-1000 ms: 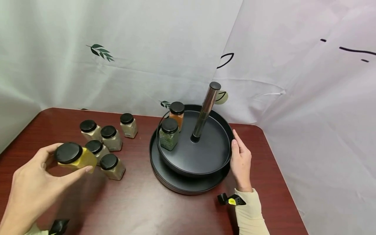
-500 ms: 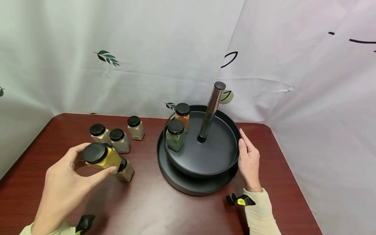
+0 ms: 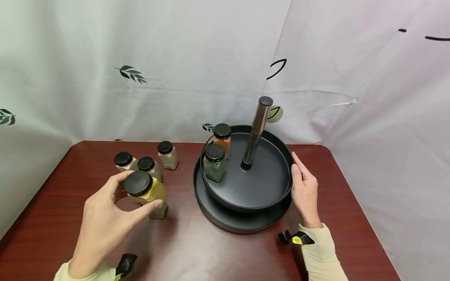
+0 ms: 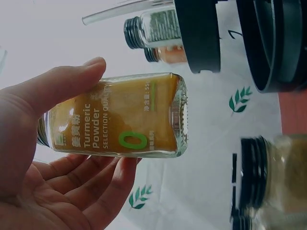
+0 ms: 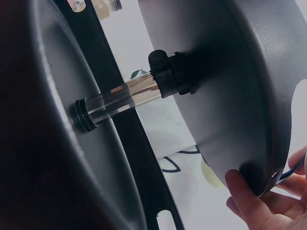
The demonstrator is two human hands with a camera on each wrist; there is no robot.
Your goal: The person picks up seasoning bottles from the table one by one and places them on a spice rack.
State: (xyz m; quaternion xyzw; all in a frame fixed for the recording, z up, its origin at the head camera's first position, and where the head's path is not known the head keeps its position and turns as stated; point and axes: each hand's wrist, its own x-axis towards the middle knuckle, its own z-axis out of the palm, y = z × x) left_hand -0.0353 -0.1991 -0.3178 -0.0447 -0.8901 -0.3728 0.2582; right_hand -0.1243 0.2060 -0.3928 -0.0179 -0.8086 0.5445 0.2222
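My left hand (image 3: 105, 222) grips a glass jar of turmeric powder (image 3: 154, 191) with a black lid, raised above the table left of a black two-tier tray. Its label faces the camera in the left wrist view, with thumb above and fingers beneath. My right hand (image 3: 305, 195) holds the rim of the upper tier (image 3: 253, 191), thumb against its underside in the right wrist view. On that tier's left side stand a jar of green herbs (image 3: 215, 166) and a jar of orange spice (image 3: 225, 144). The lower tier (image 3: 242, 225) shows beneath.
Several black-lidded jars of pale spice stand at the table's left, including one at the back (image 3: 168, 158); the left hand and turmeric jar partly hide others. A clear upright tube (image 3: 256, 130) rises from the upper tier. A white curtain (image 3: 190, 70) hangs behind the table.
My left hand has carried the turmeric jar rightward across the pale spice jars, nearer the tray. The head view has shifted slightly. My right hand stays at the upper tier's rim.
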